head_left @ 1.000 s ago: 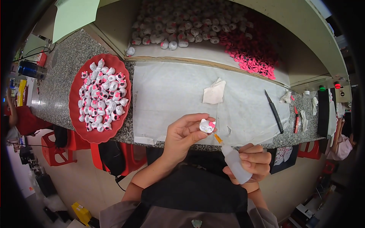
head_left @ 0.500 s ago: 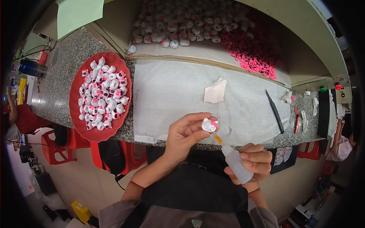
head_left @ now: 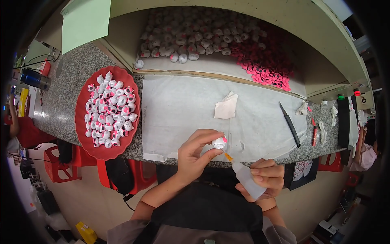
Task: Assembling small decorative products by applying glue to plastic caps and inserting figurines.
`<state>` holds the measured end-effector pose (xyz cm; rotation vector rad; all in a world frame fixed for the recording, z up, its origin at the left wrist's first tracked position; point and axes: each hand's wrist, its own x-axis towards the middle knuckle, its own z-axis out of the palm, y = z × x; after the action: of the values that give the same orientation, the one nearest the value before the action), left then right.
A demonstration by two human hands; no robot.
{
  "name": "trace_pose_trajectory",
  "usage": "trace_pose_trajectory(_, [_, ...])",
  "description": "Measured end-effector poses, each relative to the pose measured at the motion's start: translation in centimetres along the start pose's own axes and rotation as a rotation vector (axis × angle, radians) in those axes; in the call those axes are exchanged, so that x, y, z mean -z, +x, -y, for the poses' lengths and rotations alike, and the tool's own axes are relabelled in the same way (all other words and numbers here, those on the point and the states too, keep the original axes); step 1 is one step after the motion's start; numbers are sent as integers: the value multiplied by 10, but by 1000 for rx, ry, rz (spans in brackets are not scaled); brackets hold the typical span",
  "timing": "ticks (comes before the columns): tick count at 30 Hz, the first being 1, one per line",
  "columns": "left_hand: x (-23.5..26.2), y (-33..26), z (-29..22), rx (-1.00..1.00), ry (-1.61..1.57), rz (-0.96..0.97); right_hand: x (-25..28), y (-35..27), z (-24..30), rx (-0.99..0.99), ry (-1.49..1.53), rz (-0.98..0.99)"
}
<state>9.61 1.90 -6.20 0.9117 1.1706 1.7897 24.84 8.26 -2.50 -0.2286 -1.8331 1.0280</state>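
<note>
Fingers of our left hand (head_left: 191, 156) pinch the small white toy (head_left: 219, 142); below and right of that toy, our right hand (head_left: 268, 175) grips the bottle (head_left: 246, 178), long axis slanting toward it, orange tip (head_left: 228, 157) close; we cannot tell if they touch.

A small-goods workshop, as I view it remotely: beyond the left hand (head_left: 198, 156), a shelf (head_left: 330, 75) heaped with white pieces (head_left: 195, 37) and pink parts (head_left: 265, 72); left of that hand, a red tray (head_left: 106, 154) of near-identical ornaments (head_left: 120, 100) on a speckled bench (head_left: 61, 101); far right of the right hand (head_left: 266, 178), blurred, probably a co-worker (head_left: 365, 156).
</note>
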Motion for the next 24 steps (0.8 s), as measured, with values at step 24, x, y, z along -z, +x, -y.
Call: trace_pose_trajectory(24, [24, 10, 3, -37, -82, -309, 30, 122, -166, -147, -900, 250])
